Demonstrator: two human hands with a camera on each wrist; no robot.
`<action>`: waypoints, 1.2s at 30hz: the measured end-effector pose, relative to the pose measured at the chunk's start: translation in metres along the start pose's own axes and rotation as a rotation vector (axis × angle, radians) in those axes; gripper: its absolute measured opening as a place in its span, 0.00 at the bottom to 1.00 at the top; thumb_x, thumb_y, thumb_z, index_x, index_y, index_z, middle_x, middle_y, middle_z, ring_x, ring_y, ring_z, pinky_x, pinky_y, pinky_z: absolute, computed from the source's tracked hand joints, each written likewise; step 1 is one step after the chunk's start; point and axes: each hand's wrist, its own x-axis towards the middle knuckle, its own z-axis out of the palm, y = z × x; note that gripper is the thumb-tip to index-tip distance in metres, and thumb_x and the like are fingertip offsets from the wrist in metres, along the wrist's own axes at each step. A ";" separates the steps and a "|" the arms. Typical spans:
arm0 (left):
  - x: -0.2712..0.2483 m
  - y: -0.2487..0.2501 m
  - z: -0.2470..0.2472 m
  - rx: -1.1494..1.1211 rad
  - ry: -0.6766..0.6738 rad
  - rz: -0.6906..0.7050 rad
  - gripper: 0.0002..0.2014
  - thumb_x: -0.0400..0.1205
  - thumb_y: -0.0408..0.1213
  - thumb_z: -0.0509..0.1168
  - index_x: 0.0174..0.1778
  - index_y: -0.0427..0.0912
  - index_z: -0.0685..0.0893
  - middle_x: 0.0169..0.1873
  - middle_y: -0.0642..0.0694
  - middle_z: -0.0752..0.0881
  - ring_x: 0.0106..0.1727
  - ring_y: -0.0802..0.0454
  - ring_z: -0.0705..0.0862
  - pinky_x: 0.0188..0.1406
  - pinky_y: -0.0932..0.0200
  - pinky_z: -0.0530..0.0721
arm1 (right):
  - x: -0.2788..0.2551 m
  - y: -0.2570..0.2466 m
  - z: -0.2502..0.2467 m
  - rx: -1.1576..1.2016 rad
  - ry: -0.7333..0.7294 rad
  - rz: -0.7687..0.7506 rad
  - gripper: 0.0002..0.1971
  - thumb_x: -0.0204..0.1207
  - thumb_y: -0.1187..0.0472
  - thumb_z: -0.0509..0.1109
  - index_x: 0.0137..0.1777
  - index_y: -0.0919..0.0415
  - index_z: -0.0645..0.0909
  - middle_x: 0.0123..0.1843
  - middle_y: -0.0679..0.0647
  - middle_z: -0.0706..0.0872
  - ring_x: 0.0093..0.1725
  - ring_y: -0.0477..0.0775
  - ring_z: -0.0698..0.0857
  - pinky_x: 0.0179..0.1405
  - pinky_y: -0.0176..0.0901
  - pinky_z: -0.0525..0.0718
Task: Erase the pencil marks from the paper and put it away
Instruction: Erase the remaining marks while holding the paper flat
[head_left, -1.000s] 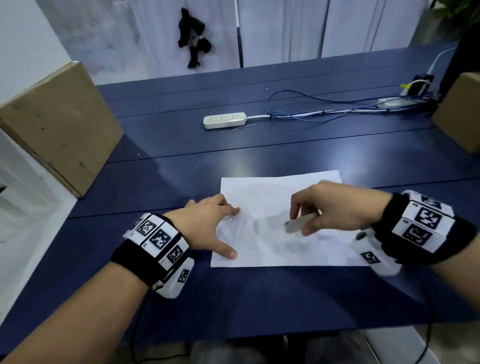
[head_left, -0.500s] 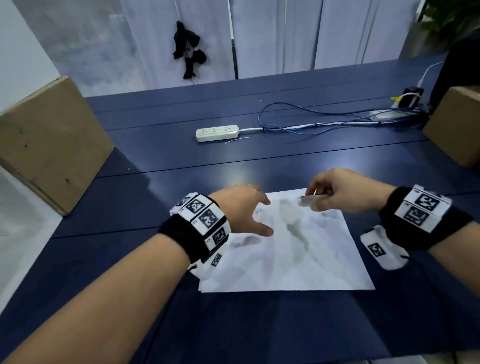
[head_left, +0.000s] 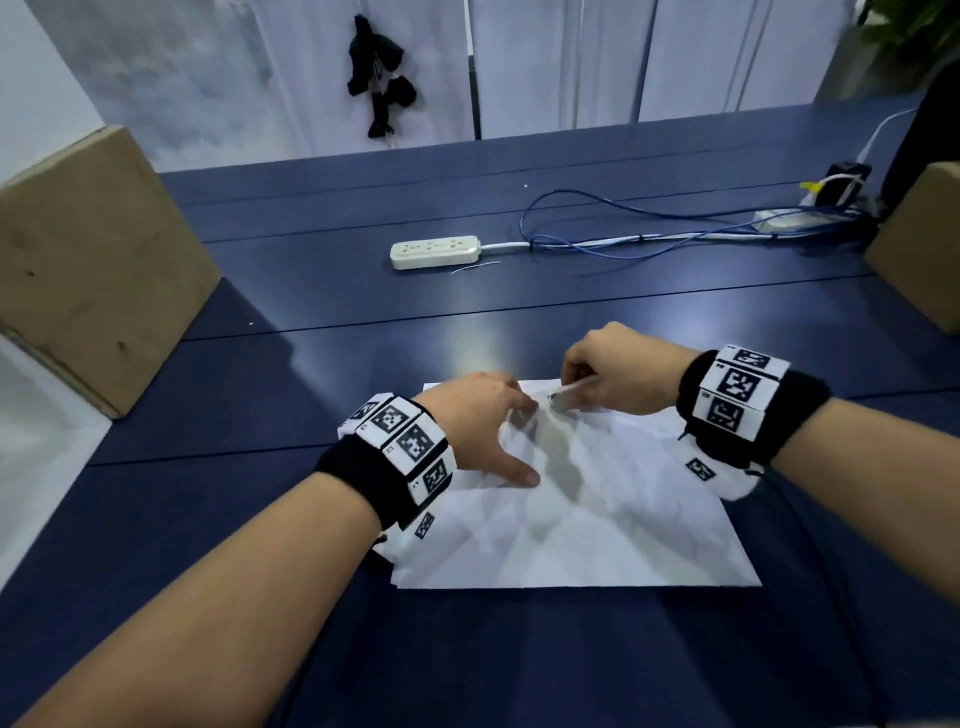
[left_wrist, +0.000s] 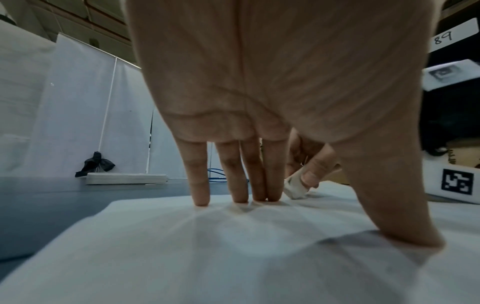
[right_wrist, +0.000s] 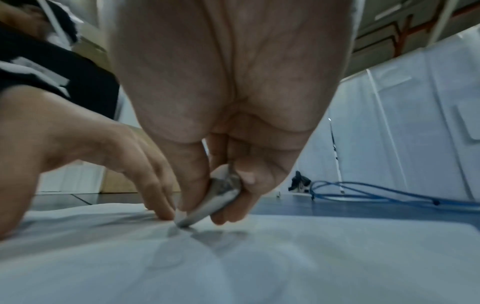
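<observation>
A white sheet of paper (head_left: 597, 525) lies on the dark blue table (head_left: 260, 415), smudged grey near its middle. My left hand (head_left: 483, 431) presses on the paper's far left part with straight fingers (left_wrist: 200, 185) and spread thumb; the sheet wrinkles under them. My right hand (head_left: 608, 374) pinches a worn white eraser (head_left: 563, 397) whose tip touches the paper near its far edge, right beside my left fingertips. In the right wrist view the eraser (right_wrist: 207, 203) is held between thumb and fingers, its tip on the paper (right_wrist: 259, 267). In the left wrist view the eraser (left_wrist: 294, 188) shows behind my fingers.
A white power strip (head_left: 435, 252) with blue cables (head_left: 649, 239) lies across the table beyond the paper. A cardboard box (head_left: 88, 260) stands at the left and another (head_left: 919, 249) at the right edge. Bare table lies between the paper and the power strip.
Both hands have moved from the paper's middle toward its far edge. The left hand shifted right and pressed down anew; the right hand carried the eraser up to the far edge beside it.
</observation>
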 end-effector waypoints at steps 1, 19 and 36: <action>0.000 -0.001 0.001 -0.008 0.006 0.003 0.39 0.66 0.64 0.76 0.71 0.49 0.79 0.62 0.53 0.78 0.61 0.52 0.79 0.57 0.60 0.77 | -0.006 -0.001 0.004 -0.006 -0.007 -0.018 0.13 0.76 0.45 0.73 0.50 0.53 0.87 0.44 0.48 0.90 0.47 0.53 0.86 0.33 0.37 0.75; 0.001 -0.010 0.005 -0.004 0.021 0.030 0.40 0.66 0.64 0.77 0.71 0.49 0.78 0.65 0.53 0.77 0.64 0.51 0.79 0.50 0.62 0.73 | -0.015 -0.008 0.007 -0.061 -0.109 -0.078 0.12 0.75 0.44 0.72 0.51 0.49 0.89 0.42 0.45 0.92 0.43 0.48 0.86 0.47 0.45 0.85; -0.003 -0.021 0.003 -0.028 -0.057 0.053 0.47 0.67 0.61 0.78 0.80 0.48 0.70 0.77 0.54 0.67 0.75 0.55 0.70 0.64 0.73 0.62 | 0.006 0.011 -0.003 0.031 0.005 0.083 0.17 0.74 0.38 0.72 0.43 0.52 0.88 0.23 0.46 0.85 0.27 0.44 0.85 0.31 0.36 0.80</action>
